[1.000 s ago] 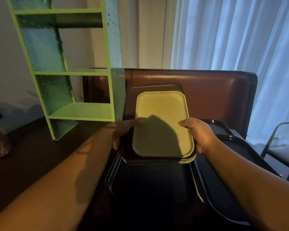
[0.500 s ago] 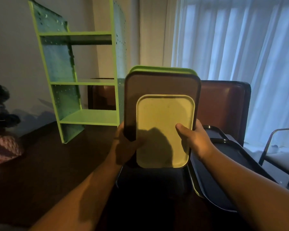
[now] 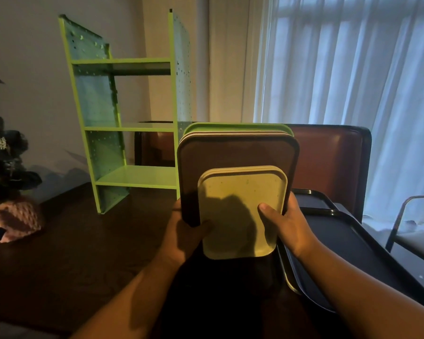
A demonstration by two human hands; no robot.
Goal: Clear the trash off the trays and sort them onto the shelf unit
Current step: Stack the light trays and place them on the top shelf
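Observation:
I hold a stack of trays upright in front of me, above the dark table. A small cream tray (image 3: pixel 240 211) faces me, backed by a larger brown tray (image 3: pixel 235 152) and a green tray (image 3: pixel 238 127) whose rim shows at the top. My left hand (image 3: pixel 186 231) grips the stack's lower left edge. My right hand (image 3: pixel 287 223) grips its right edge, thumb on the cream tray. The green shelf unit (image 3: pixel 130 113) stands on the table to the left behind the stack, its shelves bare.
Dark trays (image 3: pixel 340 241) lie overlapping on the table at the right. A brown padded seat back (image 3: pixel 328 155) runs behind the table. A pink knitted thing (image 3: pixel 15 218) and dark decoration sit at the left. A chair (image 3: pixel 414 231) stands by the curtain.
The stack went from lying flat on the dark trays to standing upright in both hands, and has risen slightly. My view has tilted up, showing more of the shelf unit.

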